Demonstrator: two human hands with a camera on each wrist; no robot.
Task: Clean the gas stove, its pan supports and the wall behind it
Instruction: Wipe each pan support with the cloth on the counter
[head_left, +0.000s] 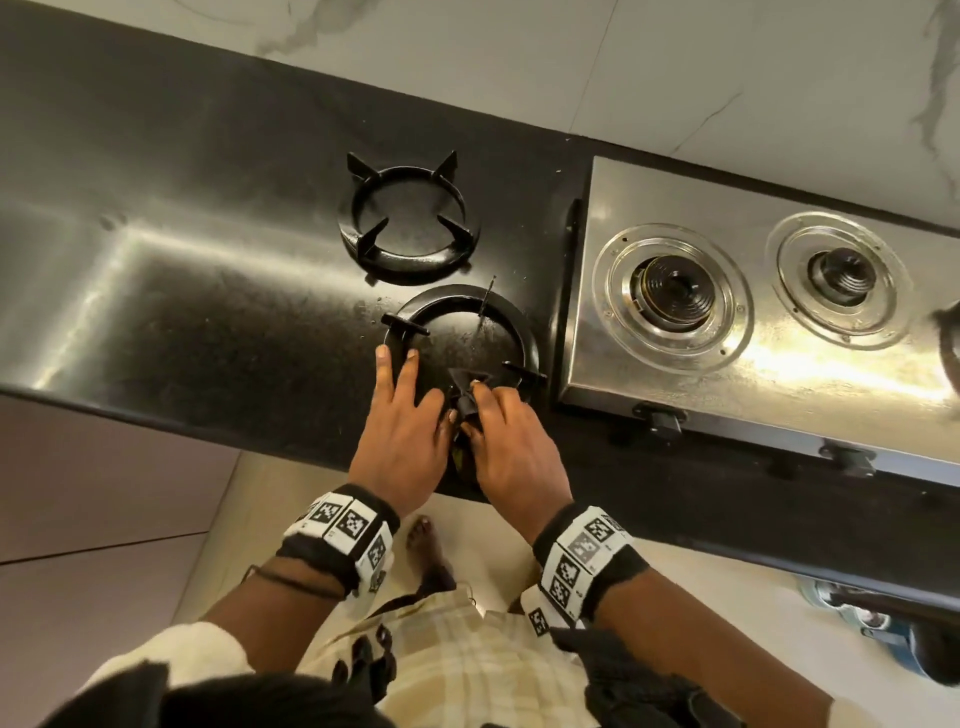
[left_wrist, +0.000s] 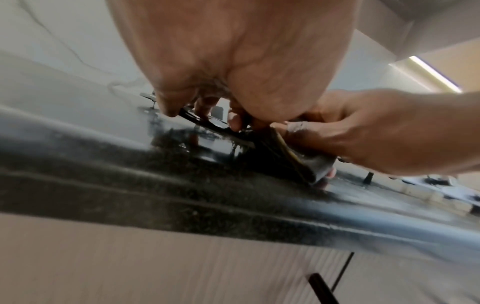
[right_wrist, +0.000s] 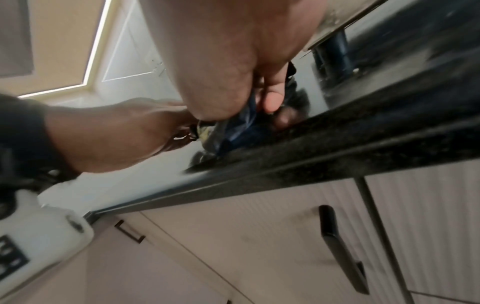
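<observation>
Two black pan supports lie on the black counter (head_left: 182, 291), left of the steel gas stove (head_left: 613, 338). The far support (head_left: 405, 218) stands alone. My left hand (head_left: 410, 384) holds the near pan support (head_left: 519, 332) by its left rim, fingers over the ring and thumb inside, as the left wrist view (left_wrist: 202, 123) shows. My right hand (head_left: 493, 415) pinches a dark scrub pad (head_left: 465, 400) against the ring's near edge. The pad shows a yellowish edge (left_wrist: 293, 156). Both burners (head_left: 672, 291) (head_left: 841, 273) are bare. The marble wall (head_left: 675, 67) runs behind.
Black stove knobs (head_left: 662, 418) jut from the stove's front near my right wrist. Below the counter edge are pale cabinet doors with black handles (right_wrist: 340, 246). A bare foot (head_left: 423, 540) stands on the floor. A dark object (head_left: 951, 338) shows at the right border.
</observation>
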